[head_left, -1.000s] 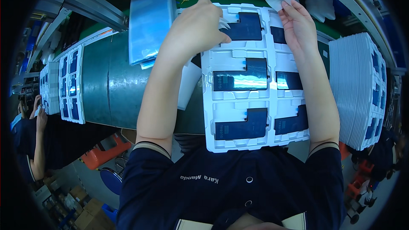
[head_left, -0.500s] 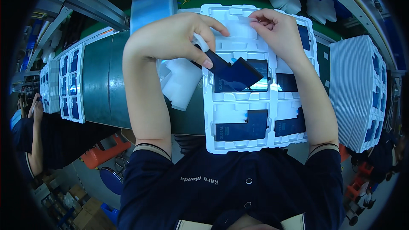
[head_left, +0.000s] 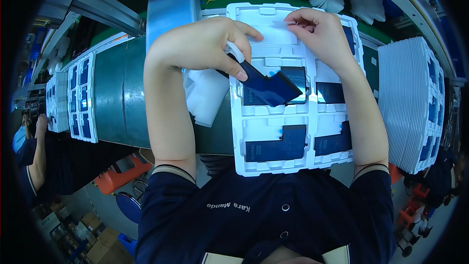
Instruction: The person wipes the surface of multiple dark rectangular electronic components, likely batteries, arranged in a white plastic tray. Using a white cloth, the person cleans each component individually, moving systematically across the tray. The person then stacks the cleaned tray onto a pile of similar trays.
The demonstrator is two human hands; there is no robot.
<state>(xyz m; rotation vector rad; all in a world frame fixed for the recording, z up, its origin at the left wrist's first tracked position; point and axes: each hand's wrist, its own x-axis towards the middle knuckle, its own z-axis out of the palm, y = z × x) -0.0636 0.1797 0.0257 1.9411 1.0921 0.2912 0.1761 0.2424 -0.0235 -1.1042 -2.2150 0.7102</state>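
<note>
My left hand (head_left: 215, 44) is closed on a dark L-shaped battery (head_left: 269, 88), held tilted above the middle-left pocket of a white moulded tray (head_left: 273, 112). A white strip (head_left: 235, 52) pokes out between its thumb and fingers. At the tray's far end, my right hand (head_left: 320, 32) pinches the edge of a thin translucent sheet (head_left: 286, 24) over the upper-left pocket. More dark L-shaped batteries lie in the other pockets, such as a battery (head_left: 276, 144) at the near left and a battery (head_left: 332, 139) at the near right, partly behind my right forearm.
Crumpled white sheets (head_left: 209, 95) lie left of the tray, with a clear blue-tinted box (head_left: 172, 10) behind them. A tall stack of white trays (head_left: 403, 105) stands to the right. Further left are more filled trays (head_left: 82, 98) and a co-worker's arm (head_left: 39, 151).
The tray sits very slightly further left and away from me. The battery in my left hand has tilted a little; both hands keep their grips.
</note>
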